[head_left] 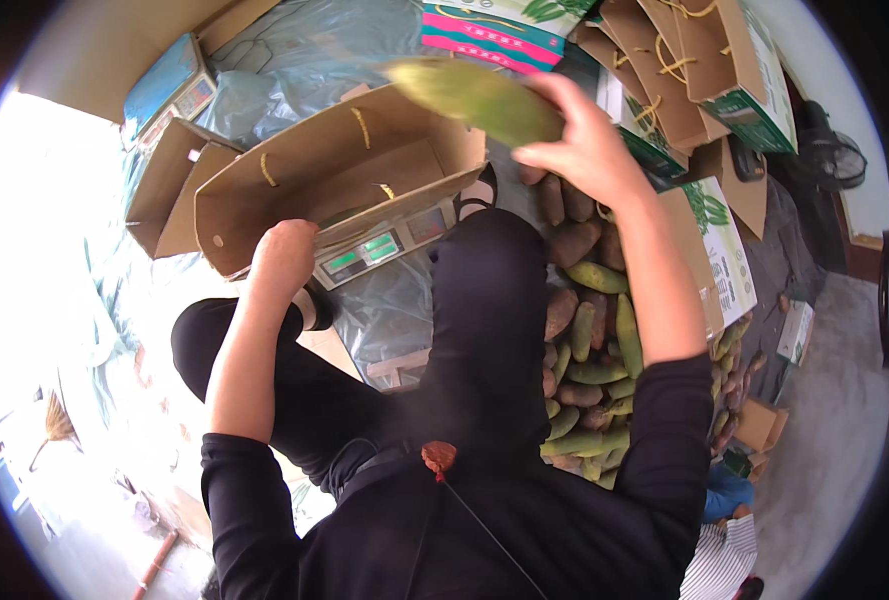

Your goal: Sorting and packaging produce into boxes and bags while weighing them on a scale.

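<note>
My right hand (585, 140) is closed around a thick, long green-yellow vegetable (480, 97), blurred by motion and raised above the far right corner of an open cardboard box (315, 150). The vegetable's exact kind is unclear. That box has yellow rope handles and stands over a digital scale (365, 253) with lit green displays. At the box's near edge, my left hand (287, 255) grips the cardboard, with its fingertips mostly hidden. To the right of my knee lies a heap of long green and brown vegetables (595, 370).
Another open cardboard box (173, 190) sits left of the first. Several printed boxes with rope handles (685, 70) stand at the far right, near a black fan (833, 150). Plastic sheeting (315, 45) covers the floor. A person in striped clothing (722, 560) is at lower right.
</note>
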The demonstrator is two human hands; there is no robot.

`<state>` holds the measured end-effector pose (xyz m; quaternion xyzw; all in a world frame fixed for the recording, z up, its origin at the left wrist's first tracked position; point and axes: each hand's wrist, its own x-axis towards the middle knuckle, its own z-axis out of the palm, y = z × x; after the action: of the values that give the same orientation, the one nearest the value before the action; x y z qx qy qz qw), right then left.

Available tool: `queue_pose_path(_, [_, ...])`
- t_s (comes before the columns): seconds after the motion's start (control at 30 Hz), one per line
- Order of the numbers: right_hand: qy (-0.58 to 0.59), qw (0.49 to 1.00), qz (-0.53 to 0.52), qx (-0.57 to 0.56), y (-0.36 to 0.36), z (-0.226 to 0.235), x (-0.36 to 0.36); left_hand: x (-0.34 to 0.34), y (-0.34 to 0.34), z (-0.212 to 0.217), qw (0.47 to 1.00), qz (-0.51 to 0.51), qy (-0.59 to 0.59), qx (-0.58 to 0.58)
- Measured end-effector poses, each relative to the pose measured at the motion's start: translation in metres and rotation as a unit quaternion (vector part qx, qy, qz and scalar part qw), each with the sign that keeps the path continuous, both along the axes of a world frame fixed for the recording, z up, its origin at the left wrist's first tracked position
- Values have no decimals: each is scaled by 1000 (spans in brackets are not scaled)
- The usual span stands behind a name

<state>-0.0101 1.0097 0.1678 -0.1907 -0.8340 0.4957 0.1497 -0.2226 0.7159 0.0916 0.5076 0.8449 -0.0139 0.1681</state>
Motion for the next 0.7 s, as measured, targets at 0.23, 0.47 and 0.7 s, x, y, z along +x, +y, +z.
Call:
queue_pose_path(0.23, [-180,944,89,261,-64,-11,-112,-12,-7,-14,999,-41,-7,21])
queue_pose_path(0.47, [-312,898,163,263,-82,-64,-127,-6,2,-2,998,-47,-28,21])
queue_pose_path(0.7, [49,999,-4,13,-65,-49,-52,3,10,12,997,9,-68,-40])
